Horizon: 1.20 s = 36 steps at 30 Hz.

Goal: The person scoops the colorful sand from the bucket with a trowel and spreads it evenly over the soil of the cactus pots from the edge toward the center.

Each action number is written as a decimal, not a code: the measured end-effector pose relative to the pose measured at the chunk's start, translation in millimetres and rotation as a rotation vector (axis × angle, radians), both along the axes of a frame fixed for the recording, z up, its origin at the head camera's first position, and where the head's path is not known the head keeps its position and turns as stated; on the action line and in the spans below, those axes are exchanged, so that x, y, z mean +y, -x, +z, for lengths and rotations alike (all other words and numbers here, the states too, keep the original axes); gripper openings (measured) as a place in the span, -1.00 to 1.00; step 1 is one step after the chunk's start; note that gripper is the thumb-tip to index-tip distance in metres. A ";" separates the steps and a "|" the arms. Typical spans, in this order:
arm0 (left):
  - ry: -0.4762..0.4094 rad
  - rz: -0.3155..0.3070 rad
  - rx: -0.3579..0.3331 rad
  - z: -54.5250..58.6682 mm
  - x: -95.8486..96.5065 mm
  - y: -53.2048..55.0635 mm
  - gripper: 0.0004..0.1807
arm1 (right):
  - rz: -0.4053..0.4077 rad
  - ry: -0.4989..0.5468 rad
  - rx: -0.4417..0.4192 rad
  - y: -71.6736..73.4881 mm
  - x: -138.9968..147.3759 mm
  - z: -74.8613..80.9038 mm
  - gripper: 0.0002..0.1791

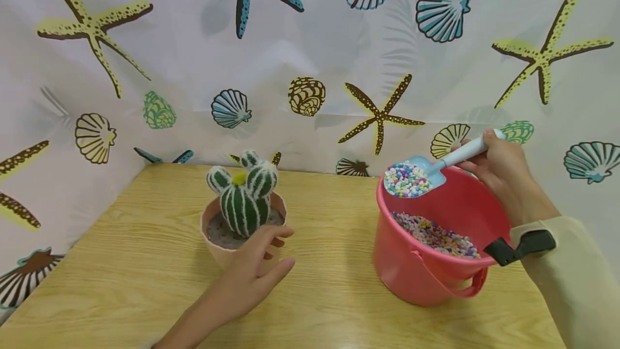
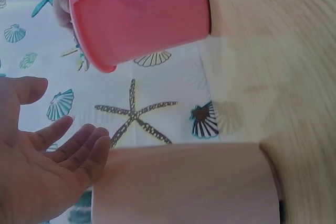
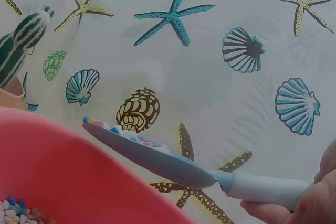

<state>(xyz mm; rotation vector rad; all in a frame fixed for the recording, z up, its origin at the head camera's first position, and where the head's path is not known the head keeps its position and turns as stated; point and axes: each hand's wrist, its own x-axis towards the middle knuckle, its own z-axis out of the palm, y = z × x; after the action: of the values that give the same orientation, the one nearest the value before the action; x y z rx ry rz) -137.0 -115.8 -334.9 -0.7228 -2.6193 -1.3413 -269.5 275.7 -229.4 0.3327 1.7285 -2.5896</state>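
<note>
My right hand (image 1: 504, 168) grips the white handle of a light blue scoop (image 1: 428, 168), heaped with small multicoloured pebbles (image 1: 407, 181). The scoop is over the left rim of a pink bucket (image 1: 411, 268). More of the same pebbles (image 1: 438, 236) lie inside the bucket. In the right wrist view the scoop's blade (image 3: 152, 153) tilts slightly, its tip higher than the handle. My left hand (image 1: 247, 271) is by the near right side of a peach pot (image 1: 213, 246), fingers relaxed and holding nothing. A green cactus (image 1: 244, 209) with white fuzzy ridges stands in grey soil in that pot.
The pot and bucket stand apart on a light wooden table (image 1: 329, 284). Behind them hangs a white cloth (image 1: 310, 42) printed with starfish and shells. The bucket's handle (image 1: 470, 287) hangs down at its front. A black strap (image 1: 520, 246) crosses my right wrist.
</note>
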 end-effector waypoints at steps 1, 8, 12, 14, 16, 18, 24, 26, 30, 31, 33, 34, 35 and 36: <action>0.002 0.007 0.000 1.0 -3.3 -1.9 -0.60 | 0.004 -0.001 0.002 -1.1 -3.6 2.2 -0.27; 0.019 0.155 0.147 -1.9 -19.4 -12.9 -0.70 | -0.012 -0.018 -0.005 -3.4 -18.1 10.0 -0.34; 0.017 0.255 0.238 -6.3 -28.4 -14.8 -0.71 | -0.011 0.004 -0.004 -3.0 -25.3 13.7 -0.34; 0.011 0.301 0.251 -7.7 -33.0 -13.5 -0.69 | -0.012 0.023 -0.005 -2.8 -27.5 14.7 -0.34; 0.006 0.350 0.252 -9.0 -36.8 -11.5 -0.68 | -0.008 0.037 -0.009 -2.9 -29.0 15.5 -0.36; -0.006 0.395 0.237 -10.4 -39.6 -9.6 -0.67 | -0.009 0.070 -0.013 -2.5 -29.3 15.4 -0.39; -0.052 0.463 0.197 -14.9 -47.5 -4.3 -0.59 | -0.017 0.152 -0.008 11.0 -27.2 6.7 -0.49; -0.059 0.463 0.180 -15.5 -51.3 -1.6 -0.54 | -0.013 0.176 -0.008 16.5 -27.3 2.7 -0.47; -0.064 0.455 0.127 -17.6 -60.6 4.2 -0.40 | -0.009 0.174 -0.005 19.4 -36.5 0.0 -0.39; -0.064 0.458 0.112 -18.3 -62.9 5.3 -0.36 | -0.004 0.157 -0.001 18.4 -40.1 0.4 -0.38; -0.067 0.461 0.084 -19.7 -67.4 7.1 -0.29 | -0.003 0.121 0.012 13.2 -50.2 3.5 -0.35; -0.068 0.463 0.069 -20.2 -69.3 7.7 -0.27 | -0.001 0.109 0.020 10.3 -55.1 5.4 -0.35; -0.068 0.463 0.054 -20.6 -71.2 8.2 -0.25 | 0.004 0.093 0.029 6.6 -60.0 7.4 -0.35; -0.072 0.457 0.038 -20.7 -72.7 8.7 -0.24 | 0.019 0.085 0.035 0.4 -66.3 12.0 -0.34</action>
<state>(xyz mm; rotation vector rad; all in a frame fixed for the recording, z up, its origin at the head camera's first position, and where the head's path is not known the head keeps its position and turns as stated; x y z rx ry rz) -145.7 -188.5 -355.6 -0.1206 -2.4794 -1.2554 -269.9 209.4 -217.4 0.2697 1.6169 -2.6618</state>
